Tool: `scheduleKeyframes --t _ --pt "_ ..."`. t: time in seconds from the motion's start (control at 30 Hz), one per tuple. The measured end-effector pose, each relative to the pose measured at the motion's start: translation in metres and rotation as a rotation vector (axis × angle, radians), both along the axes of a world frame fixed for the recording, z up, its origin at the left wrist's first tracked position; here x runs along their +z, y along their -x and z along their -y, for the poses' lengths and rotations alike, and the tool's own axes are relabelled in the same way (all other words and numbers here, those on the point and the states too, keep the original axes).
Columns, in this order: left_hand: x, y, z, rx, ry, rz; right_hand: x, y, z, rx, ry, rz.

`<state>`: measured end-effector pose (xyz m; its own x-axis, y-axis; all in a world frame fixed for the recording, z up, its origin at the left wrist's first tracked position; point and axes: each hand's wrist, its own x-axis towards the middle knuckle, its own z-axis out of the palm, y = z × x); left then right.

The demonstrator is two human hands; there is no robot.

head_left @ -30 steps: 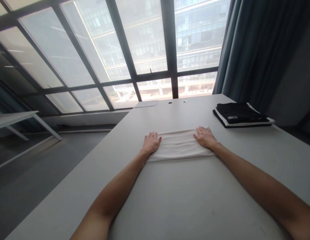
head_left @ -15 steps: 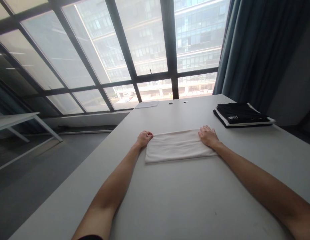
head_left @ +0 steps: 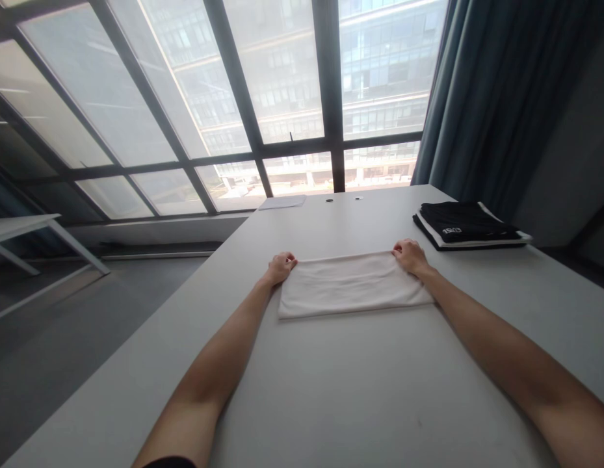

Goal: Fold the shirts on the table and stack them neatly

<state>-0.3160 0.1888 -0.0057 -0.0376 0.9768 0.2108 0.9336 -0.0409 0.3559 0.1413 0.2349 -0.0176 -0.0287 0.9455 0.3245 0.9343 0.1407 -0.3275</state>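
Observation:
A folded white cloth garment (head_left: 353, 284), with light wrinkles across its top, lies as a wide rectangle on the white table (head_left: 331, 377). At its far left corner, my left hand (head_left: 281, 268) pinches the fabric between thumb and fingers. My right hand (head_left: 409, 257) is closed on the far right corner in a similar pinch. Between the hands the far edge runs nearly straight, and the near edge rests on the tabletop. Whether the garment is a shirt cannot be made out.
A stack of folded black and white garments (head_left: 470, 226) sits at the table's right side. Sheets of paper (head_left: 282, 202) lie at the far left corner, near a dark round cable hole (head_left: 329, 201). Beyond are windows, a blue curtain (head_left: 470, 97) and another table (head_left: 23, 225).
My right hand, earlier laid flatter on the garment's right part, has shifted to the far right corner and closed on it. My left hand keeps its pinch. The view has turned slightly.

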Motion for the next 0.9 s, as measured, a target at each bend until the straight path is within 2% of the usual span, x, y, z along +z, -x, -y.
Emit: scheduleKeyframes --t 0.23,0.33,0.43,0.5,0.57,0.63,0.77,0.83,0.9 --pt "-0.001 -0.006 -0.002 0.016 -0.011 0.010 0.006 0.004 0.007 -0.033 -0.138 -0.042" --pt "0.002 -0.010 0.001 0.056 -0.010 -0.010 0.007 0.005 0.010 -0.038 -0.062 0.008" --pt "0.011 -0.014 0.008 0.084 -0.027 -0.031 0.009 0.007 0.014 -0.063 0.020 0.057" --pt "0.020 -0.023 0.014 0.086 -0.068 -0.049 0.013 0.012 0.019 -0.061 -0.034 0.084" --pt "0.029 -0.041 0.020 0.050 -0.116 -0.068 0.019 0.023 0.027 -0.016 -0.114 0.108" --pt "0.031 -0.069 0.027 -0.041 -0.138 -0.085 0.023 0.041 0.038 0.072 -0.146 0.105" --pt "0.012 -0.131 0.045 -0.270 -0.073 -0.128 0.018 0.086 0.062 0.313 -0.037 0.089" --pt "0.000 -0.149 0.052 -0.363 0.006 -0.188 0.010 0.101 0.070 0.415 0.057 0.118" --pt "-0.006 -0.156 0.056 -0.401 0.057 -0.232 0.003 0.105 0.073 0.462 0.129 0.148"
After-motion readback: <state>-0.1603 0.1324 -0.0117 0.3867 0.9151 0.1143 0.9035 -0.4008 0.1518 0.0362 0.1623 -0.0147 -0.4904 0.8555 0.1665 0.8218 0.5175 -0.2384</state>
